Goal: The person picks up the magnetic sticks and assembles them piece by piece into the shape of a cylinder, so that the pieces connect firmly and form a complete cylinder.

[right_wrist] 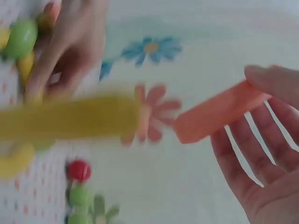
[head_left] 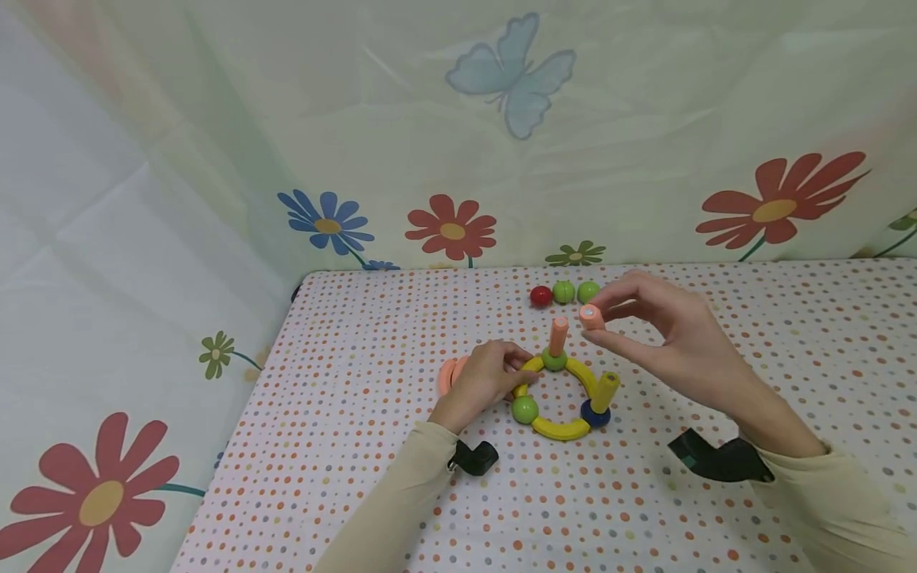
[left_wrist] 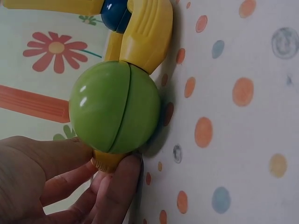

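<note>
A ring of yellow curved rods (head_left: 561, 430) joined by balls lies on the table. Its balls are a green ball (head_left: 525, 410), another green one (head_left: 554, 360) and a dark blue one (head_left: 595, 414). From the far green ball rises a salmon stick (head_left: 559, 337); a yellow stick (head_left: 606, 391) stands on the blue ball. My left hand (head_left: 490, 374) pinches a yellow curved rod (left_wrist: 108, 161) beside the near green ball. Held above the table, a second salmon stick (right_wrist: 222, 111) is pinched between thumb and fingers of my right hand (head_left: 666, 338), apart from the ring.
At the back of the table a red ball (head_left: 540, 297) and two green balls (head_left: 563, 292) stand in a row. Salmon curved pieces (head_left: 447, 376) lie left of the ring, partly behind my left hand. A flowered curtain (head_left: 616, 175) hangs behind the dotted tablecloth (head_left: 344, 374).
</note>
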`<state>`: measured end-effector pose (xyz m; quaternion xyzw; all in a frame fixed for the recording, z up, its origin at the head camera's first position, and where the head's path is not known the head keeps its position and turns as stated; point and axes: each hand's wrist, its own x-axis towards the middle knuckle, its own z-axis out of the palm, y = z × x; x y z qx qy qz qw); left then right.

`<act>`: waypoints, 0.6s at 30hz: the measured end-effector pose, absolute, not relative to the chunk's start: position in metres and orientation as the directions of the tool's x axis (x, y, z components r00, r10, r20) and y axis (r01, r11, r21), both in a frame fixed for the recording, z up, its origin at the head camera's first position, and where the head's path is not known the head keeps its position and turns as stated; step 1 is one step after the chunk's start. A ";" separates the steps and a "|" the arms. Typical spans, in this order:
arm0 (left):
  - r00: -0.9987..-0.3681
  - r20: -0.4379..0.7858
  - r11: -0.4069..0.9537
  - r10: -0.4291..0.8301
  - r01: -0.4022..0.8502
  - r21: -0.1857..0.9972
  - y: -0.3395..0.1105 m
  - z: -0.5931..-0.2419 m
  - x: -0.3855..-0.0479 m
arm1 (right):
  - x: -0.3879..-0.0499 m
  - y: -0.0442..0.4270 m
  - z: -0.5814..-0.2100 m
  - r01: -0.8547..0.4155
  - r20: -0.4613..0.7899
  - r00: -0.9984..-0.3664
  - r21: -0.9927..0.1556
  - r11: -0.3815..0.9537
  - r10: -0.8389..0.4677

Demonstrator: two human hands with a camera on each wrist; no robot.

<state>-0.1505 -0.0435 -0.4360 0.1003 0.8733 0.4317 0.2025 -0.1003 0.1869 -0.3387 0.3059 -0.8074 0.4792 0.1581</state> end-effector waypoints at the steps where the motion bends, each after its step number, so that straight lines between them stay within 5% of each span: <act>1: -0.898 -0.265 0.608 0.353 0.005 0.794 -0.044 -0.436 -0.150 | -0.097 0.178 -0.336 -0.660 0.565 -0.748 -0.687 0.305 -0.347; 10: -0.891 -0.212 0.611 0.401 0.087 0.787 -0.048 -0.435 -0.152 | -0.070 0.120 -0.361 -0.602 0.535 -0.772 -0.788 0.125 -0.344; 18: -0.903 -0.234 0.656 0.361 0.067 0.752 -0.044 -0.435 -0.154 | -0.069 0.109 -0.406 -0.510 0.453 -0.847 -0.841 0.180 -0.278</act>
